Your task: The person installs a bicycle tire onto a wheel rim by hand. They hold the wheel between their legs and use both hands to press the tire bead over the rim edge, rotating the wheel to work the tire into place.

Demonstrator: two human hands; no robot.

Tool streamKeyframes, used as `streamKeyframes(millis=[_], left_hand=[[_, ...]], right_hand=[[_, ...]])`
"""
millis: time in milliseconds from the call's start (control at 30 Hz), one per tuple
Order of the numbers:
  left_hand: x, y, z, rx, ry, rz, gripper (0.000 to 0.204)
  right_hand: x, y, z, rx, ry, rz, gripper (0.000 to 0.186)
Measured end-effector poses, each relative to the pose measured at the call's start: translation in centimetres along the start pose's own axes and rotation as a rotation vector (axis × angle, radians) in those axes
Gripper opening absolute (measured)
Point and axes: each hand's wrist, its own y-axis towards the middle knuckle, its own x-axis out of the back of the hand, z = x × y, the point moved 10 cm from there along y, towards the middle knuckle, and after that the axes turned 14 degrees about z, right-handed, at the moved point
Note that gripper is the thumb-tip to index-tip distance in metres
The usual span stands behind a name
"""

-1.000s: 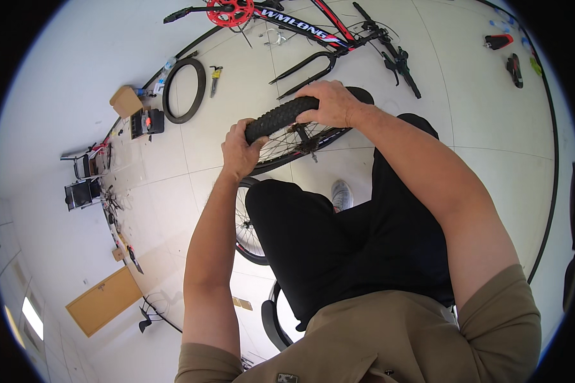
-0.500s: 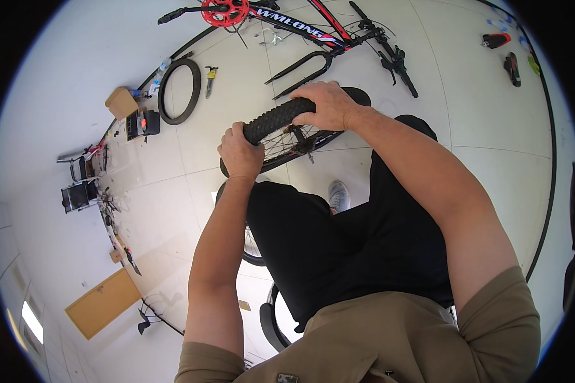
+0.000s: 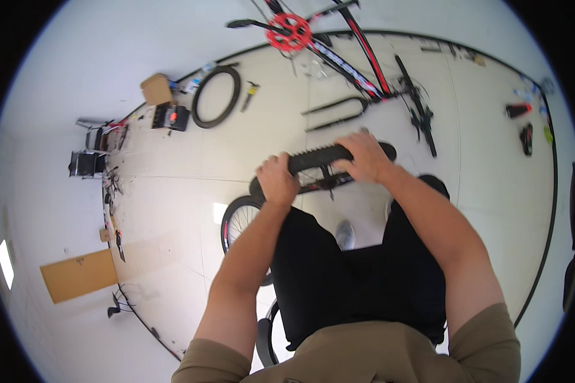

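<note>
Your left hand [image 3: 276,180] and right hand [image 3: 363,157] close firmly around the black knobby rubber bicycle tyre [image 3: 318,156], far from your lap.

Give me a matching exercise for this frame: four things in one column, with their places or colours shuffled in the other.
Things:
1. knobby tyre
2. chainring
3. loose tyre
4. cardboard sheet

Descriptions:
A. red, on the bike frame at the top
B. flat on the floor, far left
C. held by left hand and right hand
D. black hoop lying on the floor, upper left

Pairs: 1-C, 2-A, 3-D, 4-B
</note>
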Motion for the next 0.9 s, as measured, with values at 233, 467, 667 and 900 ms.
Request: streamKeyframes(millis=[233,467,667,900], left_hand=[[-1.0,-2.0,0.7,0.043,-0.041,0.052,0.042],[-0.7,-3.2,-1.4,-0.036,-0.084,0.086,0.054],[1.7,-6.3,-1.6,-0.128,-0.275,0.055,0.082],[1.2,-6.6,-3.3,-0.187,-0.177,0.024,0.058]], right_hand=[[-1.1,-1.5,1.8,0.004,-0.047,0.048,0.051],[-1.2,-3.5,1.1,-0.026,-0.090,0.054,0.052],[-2.3,-4.6,2.1,-0.001,-0.107,0.068,0.058],[-1.0,-5.2,3.2,0.084,-0.161,-0.008,0.056]])
